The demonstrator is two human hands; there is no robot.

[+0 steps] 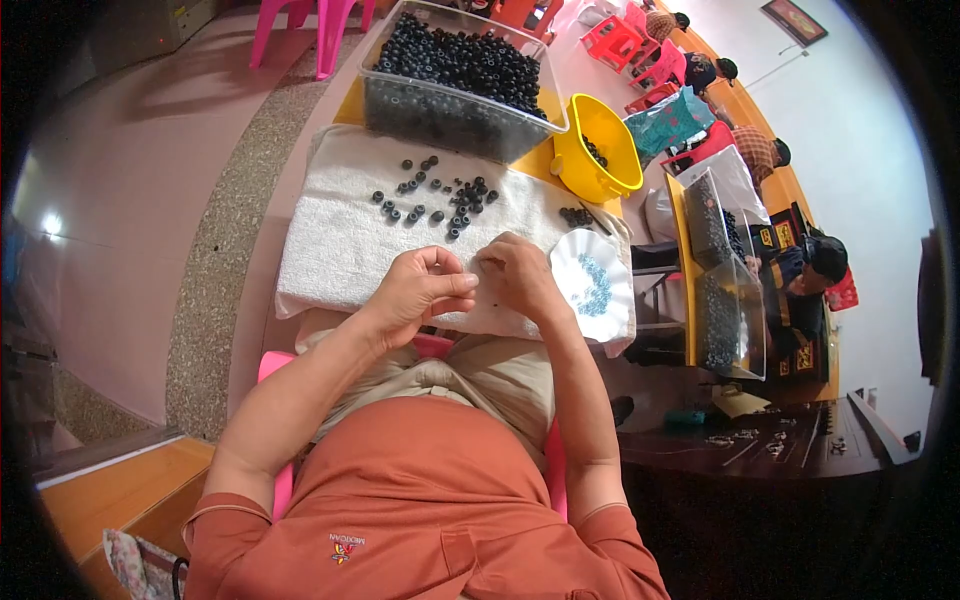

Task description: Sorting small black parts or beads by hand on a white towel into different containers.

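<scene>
Over the near part of a white towel [325, 240], my left hand [420, 290] is closed, thumb and index fingertip pinched together. Just to its right, my right hand [520, 277] is also in a pinch, its fingers curled downward. Whatever sits between the fingertips is too small or hidden to make out. Loose dark round beads [437, 216] with holes lie scattered on the towel beyond both hands. Right of my right hand, a white fluted plate [603, 328] holds tiny light-blue beads [592, 285]. A small cluster of dark pieces [575, 216] lies past the plate, next to a thin stick-like tool [597, 219].
A clear plastic bin [450, 118] full of dark beads stands at the table's far side. Beside it is a yellow basin [571, 178] with some beads inside. At right, another table carries clear bins [725, 300], and other people sit along it. Pink stools [330, 40] stand far left.
</scene>
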